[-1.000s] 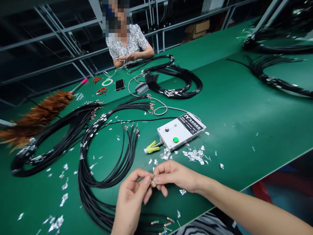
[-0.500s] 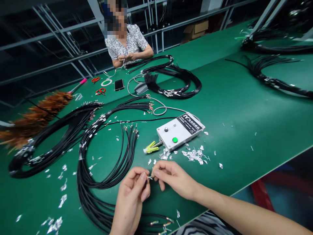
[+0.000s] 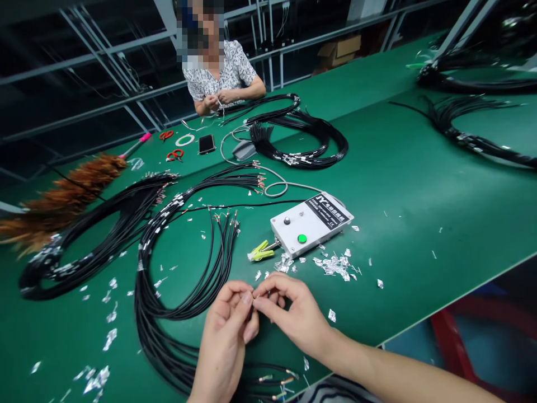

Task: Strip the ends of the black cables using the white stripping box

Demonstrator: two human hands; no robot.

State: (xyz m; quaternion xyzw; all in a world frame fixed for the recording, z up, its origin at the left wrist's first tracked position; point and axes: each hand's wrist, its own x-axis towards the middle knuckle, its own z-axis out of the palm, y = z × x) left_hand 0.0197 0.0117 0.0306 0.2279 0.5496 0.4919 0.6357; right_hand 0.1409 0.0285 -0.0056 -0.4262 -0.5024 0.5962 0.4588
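My left hand [image 3: 226, 330] is closed in a pinch on the thin wire end of a black cable, only a tiny tip of which shows between thumb and forefinger. Against those fingertips, my right hand [image 3: 289, 308] pinches at the same wire end, its thumb and forefinger pressed together. Most of what lies between the fingers is hidden. Left of my hands curves a bundle of black cables [image 3: 145, 302], with stripped ends [image 3: 287, 380] showing colored wires below my left hand. A white box [image 3: 310, 224] with a green button and a yellow clip [image 3: 262, 252] stands just beyond.
Foil scraps [image 3: 335, 266] lie by the box and at the left. More cable coils [image 3: 310, 159] rest farther back, with a phone [image 3: 206, 144], red-handled scissors [image 3: 175, 155], a tape roll [image 3: 184, 140] and a brown duster [image 3: 71, 196]. A co-worker [image 3: 222, 78] sits across the table.
My right hand has moved in left and down, so its fingertips now meet those of my left hand and cover the pale wire strands. A foil scrap now shows beside my right wrist.
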